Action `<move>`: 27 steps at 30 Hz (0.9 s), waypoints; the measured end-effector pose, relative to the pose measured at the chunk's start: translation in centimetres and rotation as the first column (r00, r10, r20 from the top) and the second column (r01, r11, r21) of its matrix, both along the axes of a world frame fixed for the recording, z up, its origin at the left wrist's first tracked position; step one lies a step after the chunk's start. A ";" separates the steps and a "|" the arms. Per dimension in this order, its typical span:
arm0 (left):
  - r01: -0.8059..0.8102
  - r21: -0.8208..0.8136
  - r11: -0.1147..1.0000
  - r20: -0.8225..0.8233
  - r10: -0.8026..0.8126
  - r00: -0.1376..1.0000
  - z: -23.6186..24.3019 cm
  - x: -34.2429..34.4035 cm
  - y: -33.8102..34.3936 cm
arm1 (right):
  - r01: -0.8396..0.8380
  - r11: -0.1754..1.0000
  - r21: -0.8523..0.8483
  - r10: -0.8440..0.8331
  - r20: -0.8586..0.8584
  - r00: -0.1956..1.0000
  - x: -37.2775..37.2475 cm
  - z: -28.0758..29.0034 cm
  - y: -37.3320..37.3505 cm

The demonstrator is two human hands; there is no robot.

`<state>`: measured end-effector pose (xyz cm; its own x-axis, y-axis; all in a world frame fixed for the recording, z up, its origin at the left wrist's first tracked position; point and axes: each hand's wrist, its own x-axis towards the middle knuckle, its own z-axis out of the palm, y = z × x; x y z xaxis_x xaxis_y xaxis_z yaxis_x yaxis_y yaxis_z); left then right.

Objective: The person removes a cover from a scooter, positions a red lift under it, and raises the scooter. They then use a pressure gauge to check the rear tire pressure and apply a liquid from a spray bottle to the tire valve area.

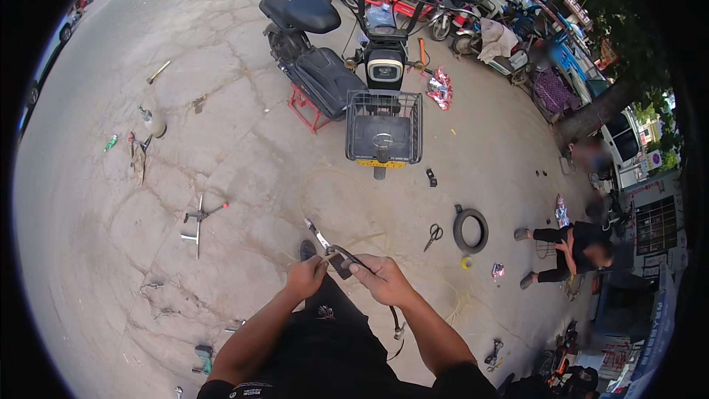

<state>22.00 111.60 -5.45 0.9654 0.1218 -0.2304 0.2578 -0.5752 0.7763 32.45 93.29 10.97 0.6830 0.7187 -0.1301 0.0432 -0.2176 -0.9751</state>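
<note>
My left hand [304, 278] is closed, its thumb and fingers pinching a thin yellowish cord [360, 241] in front of my body. Beside it, my right hand [380, 279] grips a black cable [360, 260]. The cable bends over near my fingers, and its lower end [396, 318] hangs below the right hand with a small metal fitting. Between both hands sits a dark block-shaped part [341, 266], partly covered by fingers. A silver elongated piece [317, 233] sticks up just beyond the left hand; whether it is joined to the dark part, I cannot tell.
An electric scooter [317, 74] with a wire front basket [384, 133] stands ahead on a red stand [303, 107]. Scissors [433, 236], a tire [470, 230] and yellow tape [466, 261] lie to the right. A metal tool [199, 220] lies left. A person [583, 251] sits at right.
</note>
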 end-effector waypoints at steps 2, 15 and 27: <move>0.101 0.065 0.993 0.151 -0.110 0.982 2.8 1.3 2.8 | -0.102 0.989 -0.103 0.092 -0.094 0.991 4.0 -2.0 5.2; -0.385 -0.087 0.919 0.209 0.395 0.895 7.8 15.3 33.2 | -0.340 0.931 -0.131 0.294 -0.281 0.914 26.1 -3.9 42.2; 0.112 0.144 0.983 0.306 -0.152 0.940 10.0 38.1 69.5 | 0.113 0.978 -0.174 -0.200 -0.653 0.730 46.4 -13.0 77.2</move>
